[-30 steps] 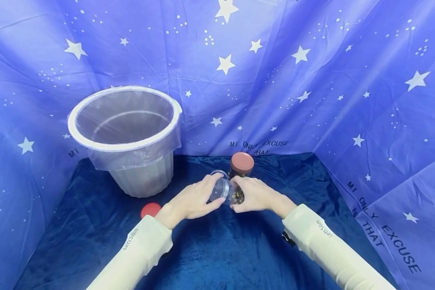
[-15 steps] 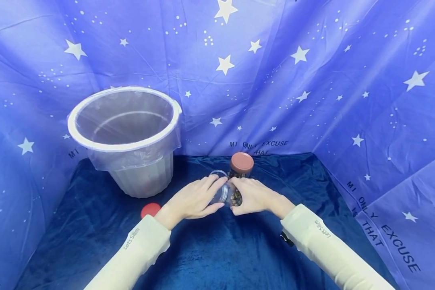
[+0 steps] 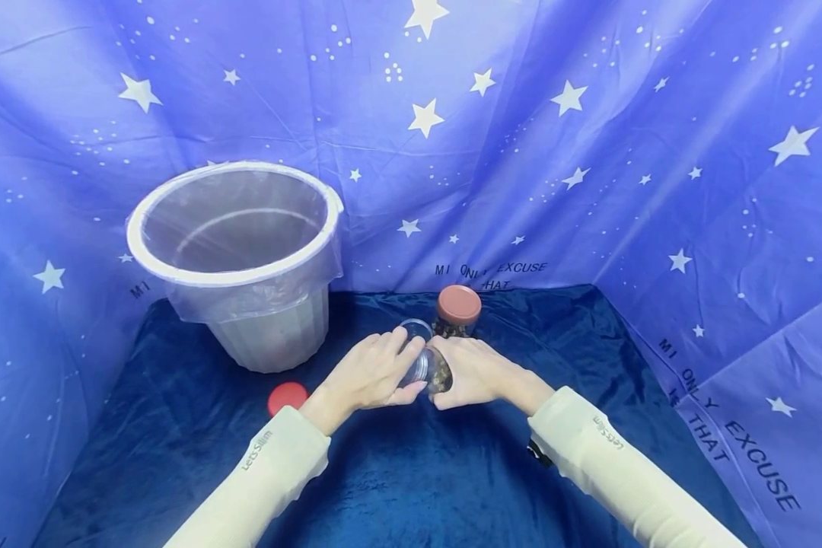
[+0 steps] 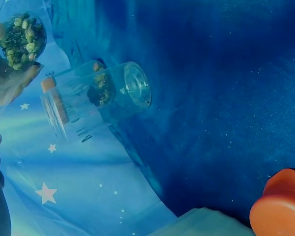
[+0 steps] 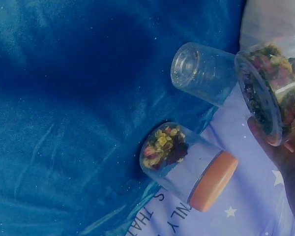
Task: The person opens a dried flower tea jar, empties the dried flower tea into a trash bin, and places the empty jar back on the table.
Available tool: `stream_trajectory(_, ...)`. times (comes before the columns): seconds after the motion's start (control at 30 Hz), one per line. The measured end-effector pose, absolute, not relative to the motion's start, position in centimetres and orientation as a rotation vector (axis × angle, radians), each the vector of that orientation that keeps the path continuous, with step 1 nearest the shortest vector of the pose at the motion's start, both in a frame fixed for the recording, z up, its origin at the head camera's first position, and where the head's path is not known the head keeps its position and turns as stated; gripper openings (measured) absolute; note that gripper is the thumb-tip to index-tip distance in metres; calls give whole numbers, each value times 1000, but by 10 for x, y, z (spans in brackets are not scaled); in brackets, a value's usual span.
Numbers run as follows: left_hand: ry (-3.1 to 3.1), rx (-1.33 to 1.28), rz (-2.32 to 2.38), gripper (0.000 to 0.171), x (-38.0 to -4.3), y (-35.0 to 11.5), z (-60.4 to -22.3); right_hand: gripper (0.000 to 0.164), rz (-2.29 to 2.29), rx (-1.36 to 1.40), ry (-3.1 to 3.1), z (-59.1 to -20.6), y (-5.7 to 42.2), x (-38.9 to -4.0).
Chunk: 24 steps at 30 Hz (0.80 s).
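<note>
My right hand (image 3: pixel 476 371) holds a clear jar (image 5: pixel 285 91) with dried flowers inside, its fingers curled round the body. Thumb and fingers of my left hand (image 3: pixel 370 373) close on either side of this jar's clear threaded end in the head view. The jar is held tilted above the cloth, partly hidden by both hands. Just behind stands a clear jar (image 4: pixel 120 93) without a lid and with nothing seen in it. Beside it a third jar (image 5: pixel 169 152), capped with a reddish lid (image 3: pixel 460 304), stands with dried flowers at its bottom.
Red lids (image 4: pixel 280 209) lie on the cloth near my left wrist; whether they overlap or stack is unclear. A large pale bin (image 3: pixel 274 335) lined with a clear bag stands at the back left. Dark blue cloth (image 3: pixel 418 487) covers the surface, with a starry curtain (image 3: pixel 555 167) behind.
Both hands have drawn slightly closer together around the held jar, and it has tipped a little. Less of its flowers shows past my right hand. The standing jars have not moved.
</note>
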<state>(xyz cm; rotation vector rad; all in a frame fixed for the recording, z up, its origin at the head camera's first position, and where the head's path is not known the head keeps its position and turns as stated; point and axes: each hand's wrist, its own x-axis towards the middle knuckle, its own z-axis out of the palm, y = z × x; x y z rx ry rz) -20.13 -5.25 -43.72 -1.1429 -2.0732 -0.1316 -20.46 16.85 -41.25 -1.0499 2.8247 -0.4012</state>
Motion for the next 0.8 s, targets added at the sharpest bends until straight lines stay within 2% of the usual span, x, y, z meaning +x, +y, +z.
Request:
stream_trajectory(0.3,-2120,-1107,-145,56,-198,-53,-435,62,-438,-1023,2785,-413,167,-204)
stream_trajectory(0.6,-2199,-1040,-227,59,-193,-45,-429,58,-546,-986,2768,-414,170,-204)
stream_trajectory(0.8,-2256,-1021,-265,43,-191,-43,-428,55,-569,-1005,2790,-415,170,-205)
